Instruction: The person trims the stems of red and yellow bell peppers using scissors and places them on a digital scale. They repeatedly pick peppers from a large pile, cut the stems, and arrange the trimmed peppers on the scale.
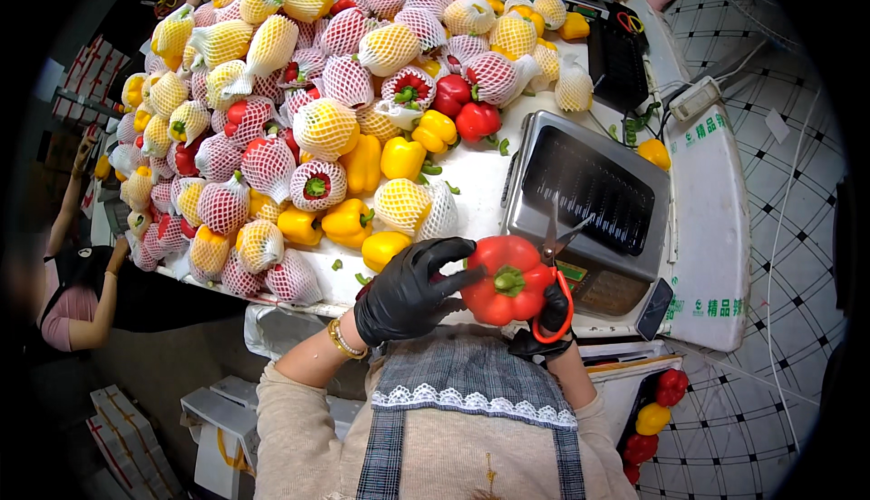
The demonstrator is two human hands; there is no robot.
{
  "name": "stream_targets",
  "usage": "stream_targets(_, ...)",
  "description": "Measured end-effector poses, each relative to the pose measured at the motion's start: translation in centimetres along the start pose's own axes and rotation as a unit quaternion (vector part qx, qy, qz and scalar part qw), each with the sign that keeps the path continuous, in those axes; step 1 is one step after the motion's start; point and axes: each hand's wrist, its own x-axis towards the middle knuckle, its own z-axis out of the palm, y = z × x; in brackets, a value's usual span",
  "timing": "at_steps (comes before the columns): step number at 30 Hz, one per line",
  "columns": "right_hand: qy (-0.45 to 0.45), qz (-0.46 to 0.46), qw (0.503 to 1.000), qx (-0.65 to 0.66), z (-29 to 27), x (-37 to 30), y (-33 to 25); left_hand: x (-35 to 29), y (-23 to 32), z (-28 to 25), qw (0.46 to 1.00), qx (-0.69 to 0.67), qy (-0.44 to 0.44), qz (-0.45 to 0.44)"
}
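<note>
A red bell pepper, its green stem facing up, is held in front of my apron. My left hand, in a black glove, has its fingers spread, and a fingertip overlaps the pepper's left side. On the right, my gloved right hand is closed round the red-orange handles of a pair of scissors, its fingers against the pepper. The scissor blades are parted and point away over the scale. Loose yellow peppers lie just beyond my left hand.
A large pile of red and yellow peppers, many in foam net sleeves, covers the table's left and back. Green stem bits lie on the white tabletop. A phone leans by the scale. Another person is at the far left.
</note>
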Motion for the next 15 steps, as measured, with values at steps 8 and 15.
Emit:
stream_targets(8, -0.012, -0.092, 0.984, -0.154, -2.3, 0.1, 2.0, 0.4, 0.1, 0.0, 0.991, 0.127, -0.024, 0.047)
stream_targets(15, -0.004, -0.044, 0.999, -0.001, 1.4, -0.2, -0.3, -0.3, -0.4, 1.5, 0.955, -0.270, -0.007, -0.122)
